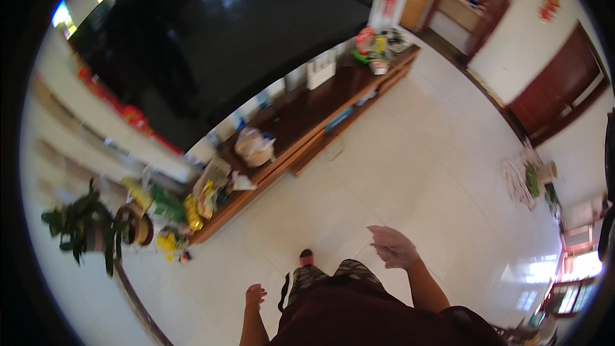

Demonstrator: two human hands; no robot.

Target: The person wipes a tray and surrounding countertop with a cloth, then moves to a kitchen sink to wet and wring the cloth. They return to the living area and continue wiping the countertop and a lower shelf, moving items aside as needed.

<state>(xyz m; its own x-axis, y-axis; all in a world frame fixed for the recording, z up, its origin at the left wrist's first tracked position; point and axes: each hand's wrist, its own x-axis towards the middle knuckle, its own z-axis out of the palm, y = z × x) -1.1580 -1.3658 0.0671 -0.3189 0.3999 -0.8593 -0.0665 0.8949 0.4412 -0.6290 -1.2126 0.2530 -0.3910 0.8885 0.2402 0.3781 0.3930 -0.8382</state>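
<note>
My right hand (393, 247) hangs over the tiled floor in front of me, covered to the wrist by a thin, pale, see-through glove. Blur softens its fingers, which look loosely spread, and I see no object in them. On the other side of my body, my left hand (256, 295) is bare, its fingers slightly bent around nothing. A black strap (284, 293) hangs between that hand and my patterned trousers. Ahead of me stands a long, low brown wooden TV bench (298, 127), out of reach of both hands.
Above the bench is a large dark television (250, 24). A plastic bag (254, 146) and several packages (206, 202) lie on the bench. A potted plant (89, 223) stands left. Farther right are a doorway (451, 24), a red-brown door (559, 81) and a bundle with greens (528, 180).
</note>
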